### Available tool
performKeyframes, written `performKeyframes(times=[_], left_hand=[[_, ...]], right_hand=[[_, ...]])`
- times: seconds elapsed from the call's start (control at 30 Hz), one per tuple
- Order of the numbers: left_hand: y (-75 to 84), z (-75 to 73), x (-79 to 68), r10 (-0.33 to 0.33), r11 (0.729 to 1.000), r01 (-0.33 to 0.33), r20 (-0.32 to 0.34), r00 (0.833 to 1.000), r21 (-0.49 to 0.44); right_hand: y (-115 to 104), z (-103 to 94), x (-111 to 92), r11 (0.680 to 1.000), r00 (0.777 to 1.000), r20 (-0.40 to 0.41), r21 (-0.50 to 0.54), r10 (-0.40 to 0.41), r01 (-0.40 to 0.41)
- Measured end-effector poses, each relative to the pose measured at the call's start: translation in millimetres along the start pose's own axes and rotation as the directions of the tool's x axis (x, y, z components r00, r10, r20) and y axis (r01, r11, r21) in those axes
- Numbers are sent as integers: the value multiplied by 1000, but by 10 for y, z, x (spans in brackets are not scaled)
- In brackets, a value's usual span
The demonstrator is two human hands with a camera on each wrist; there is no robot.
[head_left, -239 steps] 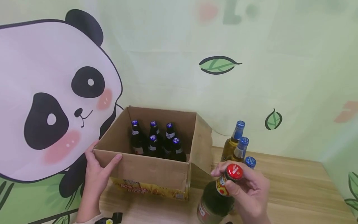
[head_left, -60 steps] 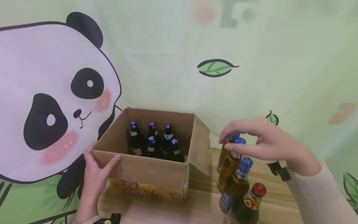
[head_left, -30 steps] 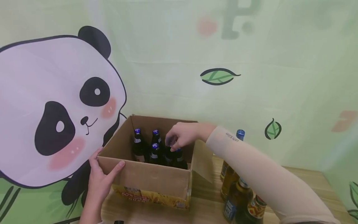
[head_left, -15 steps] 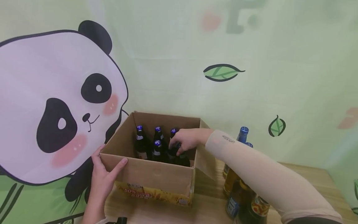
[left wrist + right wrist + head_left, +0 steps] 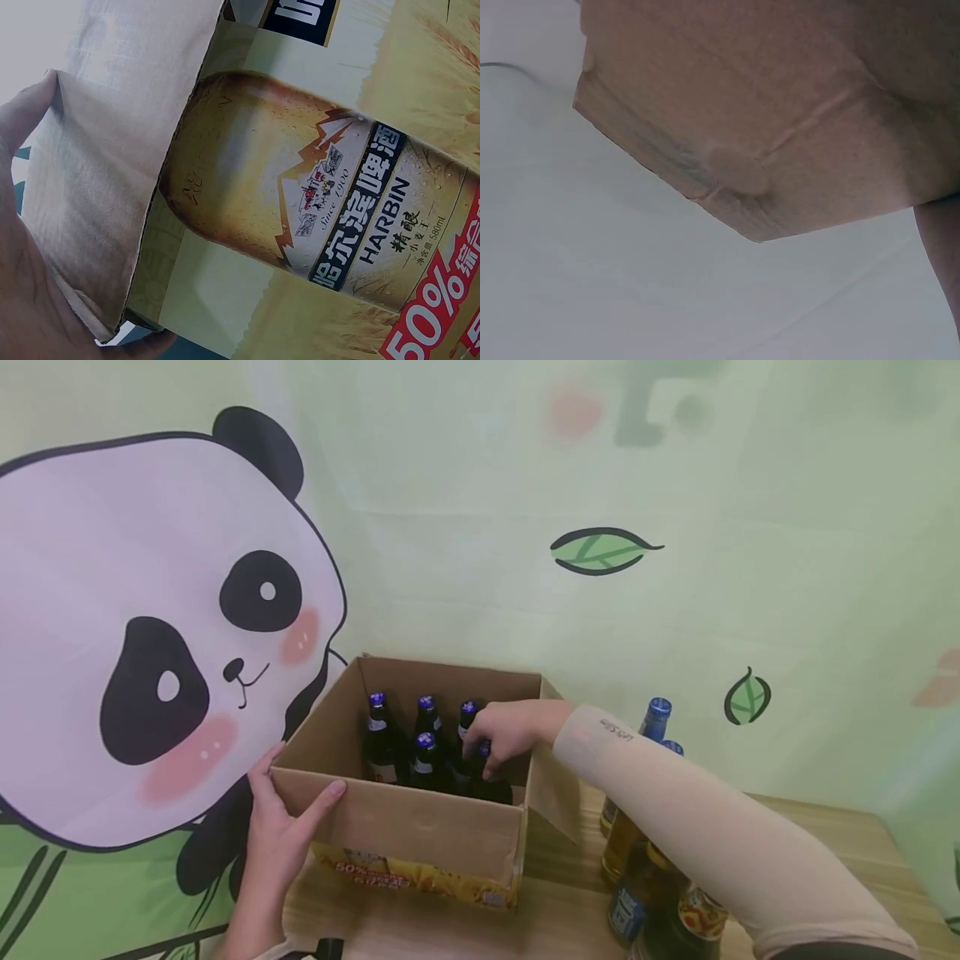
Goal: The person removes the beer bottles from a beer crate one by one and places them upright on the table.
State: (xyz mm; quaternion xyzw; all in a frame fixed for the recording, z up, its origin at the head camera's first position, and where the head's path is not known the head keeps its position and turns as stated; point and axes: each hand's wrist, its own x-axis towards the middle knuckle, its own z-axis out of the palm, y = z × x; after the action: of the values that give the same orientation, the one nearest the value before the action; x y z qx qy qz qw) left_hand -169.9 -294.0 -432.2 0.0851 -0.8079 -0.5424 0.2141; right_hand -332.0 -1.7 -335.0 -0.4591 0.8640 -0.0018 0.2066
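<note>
On my feed, the sleeve [image 5: 690,814] hides parts of the bottles outside [image 5: 627,908] the carton [image 5: 420,831], which itself cuts off the bases of those inside. I read "HARBIN", "Since 1900", "580mL" and "50%" on its print. The left hand [image 5: 283,822] grips its near left corner; the right hand's [image 5: 512,727] fingers curl round the neck of a blue-capped bottle [image 5: 492,791] inside, while cardboard [image 5: 742,97] blocks my right wrist view.

Indoors, rm type unclear: panda-print backdrop [image 5: 480,585] behind wood-look tbl [image 5: 562,914].
</note>
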Motion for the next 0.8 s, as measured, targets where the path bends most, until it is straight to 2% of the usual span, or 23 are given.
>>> performKeyframes(times=[0.37,0.57,0.67,0.8], left_hand=[[13,-6,5,-10,1000,10,11,1000,-5],[15,-8,10,-10,1000,10,16,1000,9],[17,-12,8,-10,1000,9,17,1000,11],[24,-18,11,-15,1000,15,21,1000,6]], right_hand=[[-32,-6,-1,998,1000,1,-48,31,-31],[-19,-5,-12,995,998,-46,-95,38,-42],[-10,-4,-16,995,998,-55,-99,13,-19],[-4,-15,-19,994,997,-47,-96,-58,53]])
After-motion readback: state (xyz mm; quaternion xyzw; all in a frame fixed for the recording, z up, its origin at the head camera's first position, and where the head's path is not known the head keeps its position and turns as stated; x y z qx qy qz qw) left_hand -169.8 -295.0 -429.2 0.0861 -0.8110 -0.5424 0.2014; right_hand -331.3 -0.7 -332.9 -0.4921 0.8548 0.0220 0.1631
